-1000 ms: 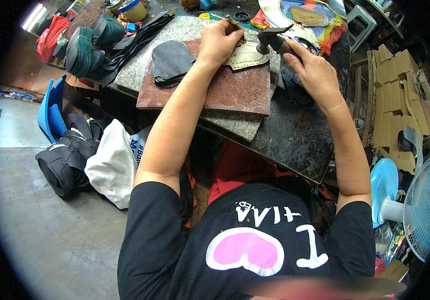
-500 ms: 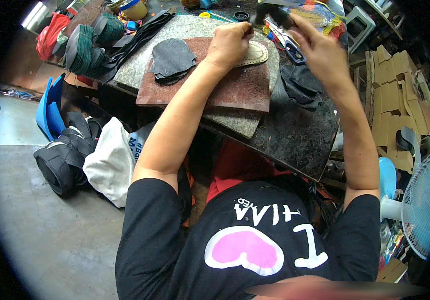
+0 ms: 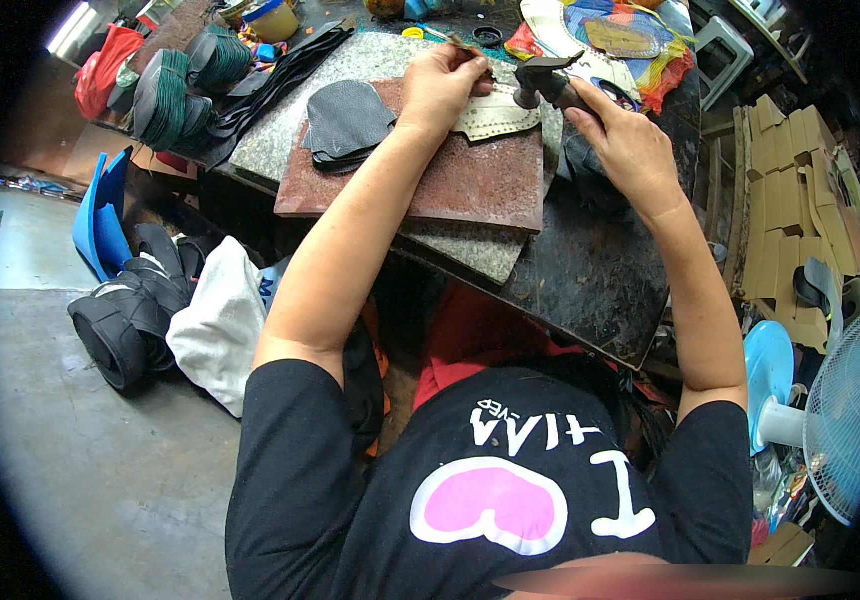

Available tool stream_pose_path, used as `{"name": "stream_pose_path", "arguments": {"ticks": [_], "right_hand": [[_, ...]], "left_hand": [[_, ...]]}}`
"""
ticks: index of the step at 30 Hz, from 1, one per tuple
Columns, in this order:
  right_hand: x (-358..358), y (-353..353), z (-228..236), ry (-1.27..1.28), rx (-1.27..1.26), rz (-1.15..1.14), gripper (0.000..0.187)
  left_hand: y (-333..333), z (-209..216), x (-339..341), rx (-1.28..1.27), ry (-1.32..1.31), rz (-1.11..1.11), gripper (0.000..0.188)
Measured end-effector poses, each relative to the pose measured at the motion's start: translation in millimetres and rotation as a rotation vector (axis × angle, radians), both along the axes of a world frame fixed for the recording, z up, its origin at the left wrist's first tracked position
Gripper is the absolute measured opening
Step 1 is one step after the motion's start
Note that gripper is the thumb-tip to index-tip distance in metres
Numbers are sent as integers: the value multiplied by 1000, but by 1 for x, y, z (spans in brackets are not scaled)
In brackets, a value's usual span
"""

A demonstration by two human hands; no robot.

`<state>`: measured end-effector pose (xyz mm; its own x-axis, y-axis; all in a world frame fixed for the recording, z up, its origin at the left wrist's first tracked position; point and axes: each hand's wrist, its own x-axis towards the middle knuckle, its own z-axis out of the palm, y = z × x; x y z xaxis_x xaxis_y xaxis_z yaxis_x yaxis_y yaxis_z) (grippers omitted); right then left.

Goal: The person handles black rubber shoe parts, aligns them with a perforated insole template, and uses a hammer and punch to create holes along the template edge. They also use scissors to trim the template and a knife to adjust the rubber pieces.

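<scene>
My right hand (image 3: 635, 150) is closed round the handle of a hammer (image 3: 548, 65). The hammer's round face is low, beside the right end of a cream sole-shaped template (image 3: 500, 118) with small holes along its edge. My left hand (image 3: 440, 85) is pinched above the template's left part. A thin brownish end shows past its fingers, but I cannot make out what it holds. The template lies on a reddish-brown board (image 3: 410, 195). Left of my left wrist, a stack of black leather pieces (image 3: 350, 120) rests on the same board.
A speckled stone slab (image 3: 480, 255) supports the board on a dark table (image 3: 600, 300). Black straps (image 3: 285, 85) and green cord spools (image 3: 162, 95) lie at the left. Black leather (image 3: 590, 175) lies beyond the board's right edge. A fan (image 3: 840, 415) stands at the right.
The hammer has come down from a raised, blurred position to beside the template. My left hand has shifted slightly left, and more of the template shows.
</scene>
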<state>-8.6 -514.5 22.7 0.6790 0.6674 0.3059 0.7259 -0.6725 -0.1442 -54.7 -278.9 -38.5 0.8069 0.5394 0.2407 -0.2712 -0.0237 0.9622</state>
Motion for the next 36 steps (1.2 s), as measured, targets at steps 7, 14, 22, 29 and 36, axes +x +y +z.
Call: {"name": "stream_pose_path", "arguments": {"ticks": [7,14,22,29,36], "right_hand": [[9,-5,-15,-104,111,79,40],[9,-5,30,67,28,18,41],[-2,1,64,-19,494,119,41],[17,-6,23,-39,123,23,41],[2,-2,8,0,12,-11,47]], "left_hand": [[-1,-1,2,216,26,14,14],[-7,22,-6,879,56,112,23],[-15,25,-1,1094,38,141,22],[-14,15,-1,871,-11,161,20],[-4,1,5,89,5,-18,14]]}}
